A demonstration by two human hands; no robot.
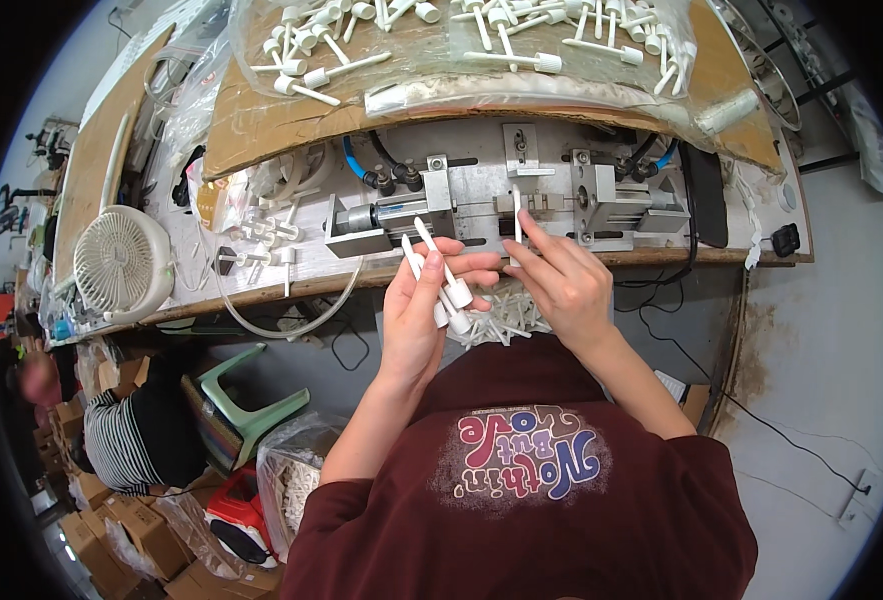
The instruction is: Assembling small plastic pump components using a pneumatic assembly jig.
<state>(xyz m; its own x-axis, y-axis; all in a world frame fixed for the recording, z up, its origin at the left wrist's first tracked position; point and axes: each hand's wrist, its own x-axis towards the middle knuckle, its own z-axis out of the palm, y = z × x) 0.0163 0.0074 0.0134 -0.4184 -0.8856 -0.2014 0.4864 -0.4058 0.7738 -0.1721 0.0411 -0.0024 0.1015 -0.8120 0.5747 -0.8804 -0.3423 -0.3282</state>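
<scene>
My left hand [408,312] is closed round several white plastic pins [428,238], each a slim pointed rod with a thick round head. Their tips point up and away, and their heads lie by my fingers. In my right hand [567,288], a single white pin [517,205] is pinched upright between thumb and fingertips. It stands at the middle of a metal clamping fixture [551,203], between its two facing cylinders; whether it touches the fixture I cannot tell. Below my hands, a heap of white pins [506,318] lies near my lap.
A cardboard sheet [291,110] above the fixture bears many loose pins. To the left are a white fan [123,263] and a curved clear hose [291,330]. Cables hang at the bench's right. A green stool [251,395] and a person in stripes [133,440] are lower left.
</scene>
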